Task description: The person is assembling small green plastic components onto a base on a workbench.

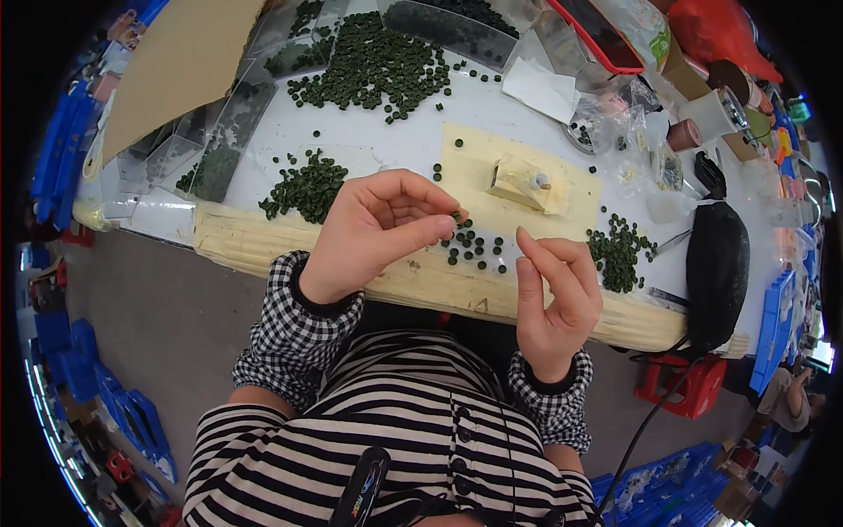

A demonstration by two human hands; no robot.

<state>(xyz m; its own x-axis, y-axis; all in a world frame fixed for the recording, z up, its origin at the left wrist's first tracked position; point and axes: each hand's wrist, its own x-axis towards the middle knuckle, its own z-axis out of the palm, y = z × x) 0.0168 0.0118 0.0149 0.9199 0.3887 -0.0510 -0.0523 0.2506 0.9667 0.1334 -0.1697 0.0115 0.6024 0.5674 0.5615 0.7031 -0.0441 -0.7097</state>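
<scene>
My left hand (373,230) pinches a small dark green round piece (456,216) between thumb and forefinger, above the table's near edge. To its right, my right hand (558,299) is raised with thumb and forefinger close together; whatever may be between them is too small to make out. Below and between the hands lie several loose green pieces (474,249). A heap of the same pieces (307,187) sits beside my left hand, and another pile (620,253) is just right of my right hand. A small cream block with a metal peg (529,184) stands beyond the hands on a yellowish sheet (474,149).
A large spread of green pieces (378,66) and clear plastic bins (230,140) fill the far left, with a cardboard sheet (176,70) over them. Tape wraps the table edge (263,241). A black wrapped bundle (716,272), tweezers (674,242) and a white tissue (540,88) lie right.
</scene>
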